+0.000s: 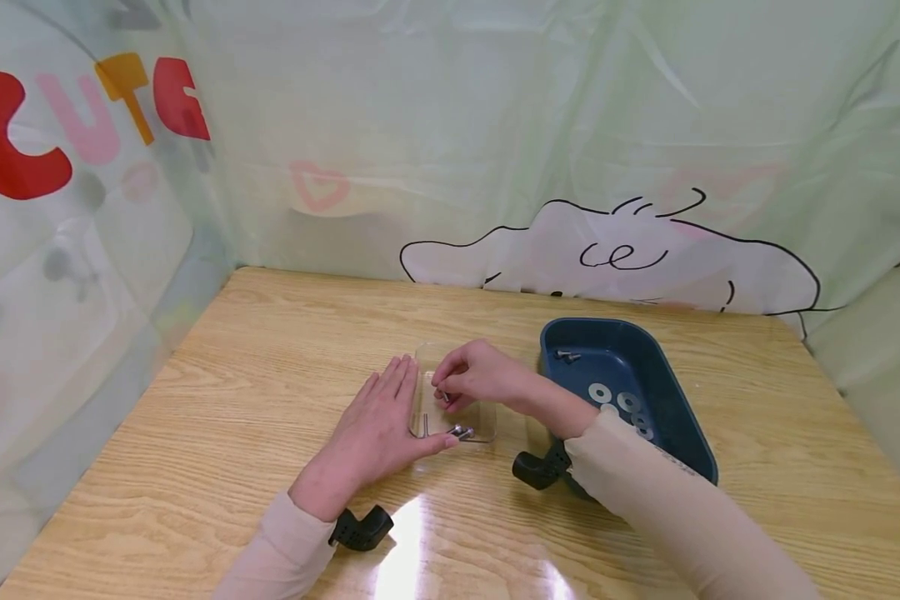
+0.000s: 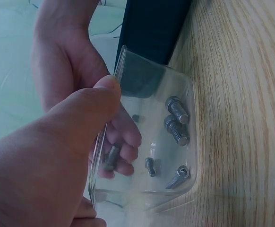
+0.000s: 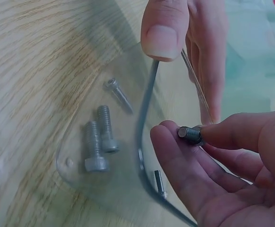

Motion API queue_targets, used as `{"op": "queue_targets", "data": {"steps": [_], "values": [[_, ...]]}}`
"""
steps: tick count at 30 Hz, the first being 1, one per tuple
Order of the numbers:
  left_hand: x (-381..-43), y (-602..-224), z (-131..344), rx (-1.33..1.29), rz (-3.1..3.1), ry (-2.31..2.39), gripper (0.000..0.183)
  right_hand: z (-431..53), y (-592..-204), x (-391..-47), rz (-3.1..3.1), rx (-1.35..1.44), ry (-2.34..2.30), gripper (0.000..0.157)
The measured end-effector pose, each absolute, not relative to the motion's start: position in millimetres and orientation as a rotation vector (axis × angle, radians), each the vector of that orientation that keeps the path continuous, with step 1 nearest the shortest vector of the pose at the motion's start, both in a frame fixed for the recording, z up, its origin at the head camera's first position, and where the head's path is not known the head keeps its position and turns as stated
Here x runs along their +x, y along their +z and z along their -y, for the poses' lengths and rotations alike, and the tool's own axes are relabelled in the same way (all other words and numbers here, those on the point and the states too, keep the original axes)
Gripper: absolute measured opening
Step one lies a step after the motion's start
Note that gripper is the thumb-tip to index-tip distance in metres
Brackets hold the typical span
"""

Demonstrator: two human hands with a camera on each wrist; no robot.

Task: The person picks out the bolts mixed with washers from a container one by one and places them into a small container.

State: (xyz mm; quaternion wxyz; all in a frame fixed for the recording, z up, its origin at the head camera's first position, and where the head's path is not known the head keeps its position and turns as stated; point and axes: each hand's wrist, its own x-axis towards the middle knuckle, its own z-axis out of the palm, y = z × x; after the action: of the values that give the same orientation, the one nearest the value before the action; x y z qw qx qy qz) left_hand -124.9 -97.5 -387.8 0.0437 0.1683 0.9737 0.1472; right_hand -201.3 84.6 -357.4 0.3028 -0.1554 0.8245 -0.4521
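Note:
A clear plastic box [image 1: 486, 421] sits on the table in front of me. My left hand [image 1: 378, 433] lies along its left side with straight fingers, the thumb reaching over the near rim. Over the box, my right hand [image 1: 487, 375] pinches a short metal bolt [image 3: 190, 135] between thumb and fingers; its threaded end shows in the right wrist view. Inside the box are two thick socket-head bolts [image 2: 177, 109] side by side, a thinner screw [image 3: 118, 94] near them and a small screw [image 2: 150, 166].
To the right of the box stands a dark blue tray [image 1: 682, 400] holding several flat washers [image 1: 600, 392] and some bolts [image 1: 567, 356] at its far left corner. The right forearm crosses over the tray. A printed curtain [image 1: 420, 125] hangs behind the wooden table [image 1: 285, 333].

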Motion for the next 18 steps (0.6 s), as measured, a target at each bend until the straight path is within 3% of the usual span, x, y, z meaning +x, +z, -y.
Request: {"op": "queue_targets", "data": {"steps": [18], "values": [[-126,-390,97,0.522,-2.984,0.452,0.113,-68,-367,-199,-2.269,-0.458,-1.067,0.012]]}}
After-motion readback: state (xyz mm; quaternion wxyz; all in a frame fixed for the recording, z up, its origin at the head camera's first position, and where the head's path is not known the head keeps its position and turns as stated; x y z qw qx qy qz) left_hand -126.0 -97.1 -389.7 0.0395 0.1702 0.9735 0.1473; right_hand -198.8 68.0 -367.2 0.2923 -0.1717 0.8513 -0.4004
